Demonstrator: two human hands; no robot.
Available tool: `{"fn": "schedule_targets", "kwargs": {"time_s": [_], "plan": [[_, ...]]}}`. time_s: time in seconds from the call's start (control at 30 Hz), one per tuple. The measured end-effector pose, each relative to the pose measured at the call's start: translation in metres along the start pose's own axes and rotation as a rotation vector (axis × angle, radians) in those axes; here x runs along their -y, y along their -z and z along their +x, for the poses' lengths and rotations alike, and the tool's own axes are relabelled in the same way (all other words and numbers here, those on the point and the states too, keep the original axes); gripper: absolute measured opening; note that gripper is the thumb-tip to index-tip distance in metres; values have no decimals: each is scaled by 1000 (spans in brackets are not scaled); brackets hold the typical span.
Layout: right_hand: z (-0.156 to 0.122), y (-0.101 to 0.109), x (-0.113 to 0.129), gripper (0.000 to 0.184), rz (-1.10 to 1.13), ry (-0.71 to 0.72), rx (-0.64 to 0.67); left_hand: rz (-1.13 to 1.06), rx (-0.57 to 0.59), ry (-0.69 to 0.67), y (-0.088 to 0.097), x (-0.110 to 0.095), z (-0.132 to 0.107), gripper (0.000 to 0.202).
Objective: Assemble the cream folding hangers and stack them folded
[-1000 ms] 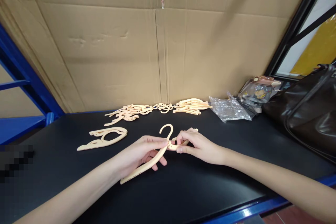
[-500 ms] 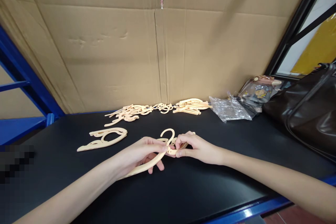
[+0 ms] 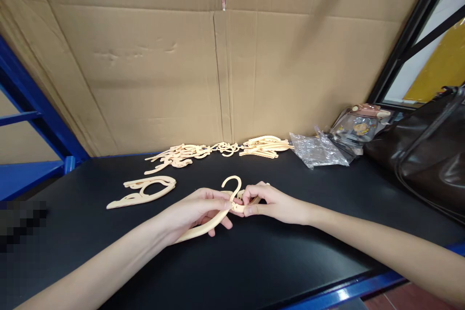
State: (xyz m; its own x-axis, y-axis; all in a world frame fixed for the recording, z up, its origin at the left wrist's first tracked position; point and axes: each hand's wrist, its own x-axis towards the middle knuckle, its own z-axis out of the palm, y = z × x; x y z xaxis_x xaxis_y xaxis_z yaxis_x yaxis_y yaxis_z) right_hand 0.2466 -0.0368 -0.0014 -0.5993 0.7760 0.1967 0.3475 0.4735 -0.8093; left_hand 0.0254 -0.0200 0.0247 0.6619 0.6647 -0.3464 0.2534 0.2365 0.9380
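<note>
Between my hands is a cream plastic clothes hanger (image 3: pixel 208 226), its hook pointing up and its long arm running down to the left. My left hand (image 3: pixel 203 210) is closed around that arm close to the hook, thumb on top. On the other side of the joint, my right hand (image 3: pixel 263 202) pinches a shorter hanger piece between thumb and fingers. The fingers partly cover the joint, so how the pieces fit cannot be made out. A folded cream hanger (image 3: pixel 160 198) lies on the black table to the left.
Along the back of the black table (image 3: pixel 232 271) lie a pile of hanger arms (image 3: pixel 178 156), some hooks (image 3: pixel 228 149) and another stack of arms (image 3: pixel 265 146). A clear plastic bag (image 3: pixel 317 150), a transparent bottle (image 3: pixel 358 128) and a dark leather bag (image 3: pixel 425 150) sit at the right. Cardboard stands behind.
Both hands stay at nearly the same spot with the hanger. The hanger's hook and long arm have shifted very slightly up, and my left fingers have moved a little to the right.
</note>
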Motion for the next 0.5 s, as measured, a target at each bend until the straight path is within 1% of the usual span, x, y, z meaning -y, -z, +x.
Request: {"fn": "schedule_targets", "kwargs": {"time_s": [0.13, 0.33, 0.5], "plan": [[0, 1, 1, 20, -20, -7, -4, -18, -22, -32, -4, 0, 0, 28], [-1, 1, -2, 18, -106, -3, -8, -6, -38, -30, -5, 0, 1, 31], [-1, 0, -6, 18, -196, 29, -26, 52, -60, -15, -5, 0, 1, 31]]}}
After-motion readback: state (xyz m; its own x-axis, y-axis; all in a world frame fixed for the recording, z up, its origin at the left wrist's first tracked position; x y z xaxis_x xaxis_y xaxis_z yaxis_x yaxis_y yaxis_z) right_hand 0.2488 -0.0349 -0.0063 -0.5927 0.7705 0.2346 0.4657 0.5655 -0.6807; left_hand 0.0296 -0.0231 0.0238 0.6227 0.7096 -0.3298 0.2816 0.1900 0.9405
